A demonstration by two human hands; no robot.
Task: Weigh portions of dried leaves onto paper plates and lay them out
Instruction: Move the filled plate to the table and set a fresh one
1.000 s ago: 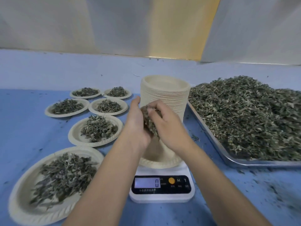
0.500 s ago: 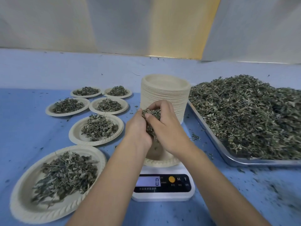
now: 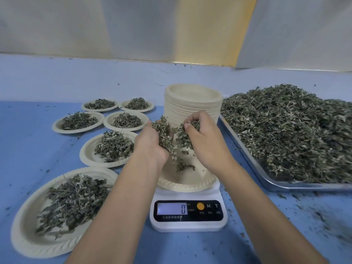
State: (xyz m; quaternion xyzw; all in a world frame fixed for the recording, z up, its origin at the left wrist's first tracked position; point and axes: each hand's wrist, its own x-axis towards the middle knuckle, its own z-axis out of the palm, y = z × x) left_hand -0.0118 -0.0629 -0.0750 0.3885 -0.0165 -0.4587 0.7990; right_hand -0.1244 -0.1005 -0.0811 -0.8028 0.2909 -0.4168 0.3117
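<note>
Tray of dried leaves, right end off-frame

Backed by grey-white wall panels flanking a yellow panel. Bounded below by a pale blue band meeting a deeper blue work surface. Flecked with dark crumbs toward the right edge. Lit softly and evenly.

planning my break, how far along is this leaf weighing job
Done: six filled plates laid out at left. In hand: left hand and right hand hold dried leaves over the plate on the scale, a few already in it; display reads 0. Left: a large heap on the tray and a tall stack of empty plates, so much remains.
</note>
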